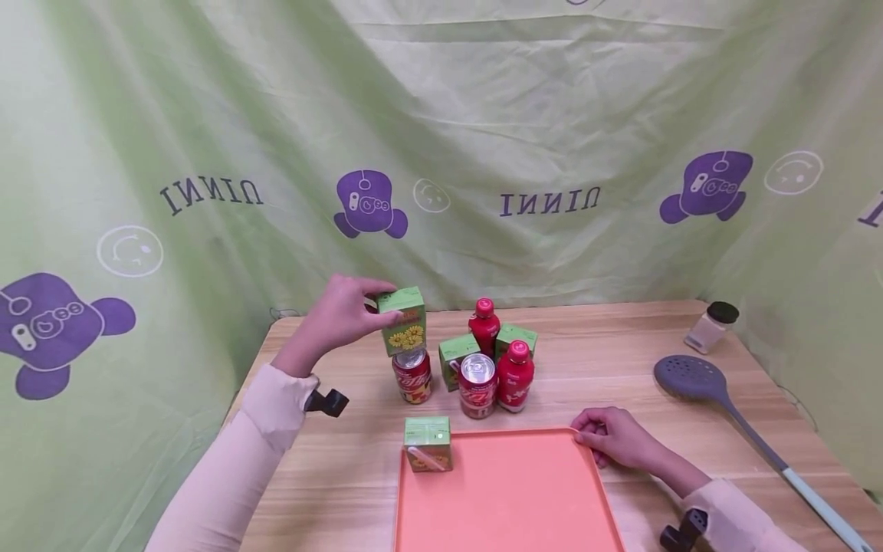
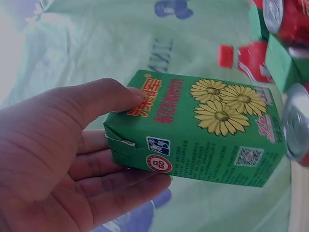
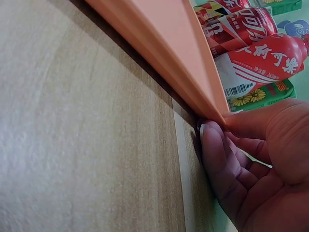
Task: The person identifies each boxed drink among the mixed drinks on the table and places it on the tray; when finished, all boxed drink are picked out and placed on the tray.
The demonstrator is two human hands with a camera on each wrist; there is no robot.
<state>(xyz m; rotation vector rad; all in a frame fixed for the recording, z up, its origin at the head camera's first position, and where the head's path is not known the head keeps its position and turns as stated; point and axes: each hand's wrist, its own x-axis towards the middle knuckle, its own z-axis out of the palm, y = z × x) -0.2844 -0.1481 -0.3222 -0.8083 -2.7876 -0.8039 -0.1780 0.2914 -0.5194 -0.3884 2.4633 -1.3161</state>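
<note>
A: Where to find the box (image 1: 405,331)?
B: In the left hand (image 1: 345,310), pinched between thumb and fingers, spread only to its thickness, right at the lid of a can (image 1: 415,382). Touching or not, impossible to tell.
A: Anything to read on it?
B: In red, 菊花茶, beside yellow flowers; also a QR code and blurred small print.
A: And in the right hand (image 1: 616,437)?
B: Pinched between thumb and bent fingers, the far right corner of an orange tray (image 1: 517,498). On its far left corner, a second box (image 1: 428,452).
A: Behind that?
B: Crowded together, another can (image 1: 477,395), two red bottles (image 1: 516,379) and two more boxes (image 1: 457,353). On the nearer bottle, 天府可乐 and a barcode.
A: Farther out?
B: To the right, a skimmer (image 1: 690,377) and a black-lidded jar (image 1: 707,333); at the back, a green curtain (image 1: 448,115) with mirrored lettering, UINNI when reversed.
</note>
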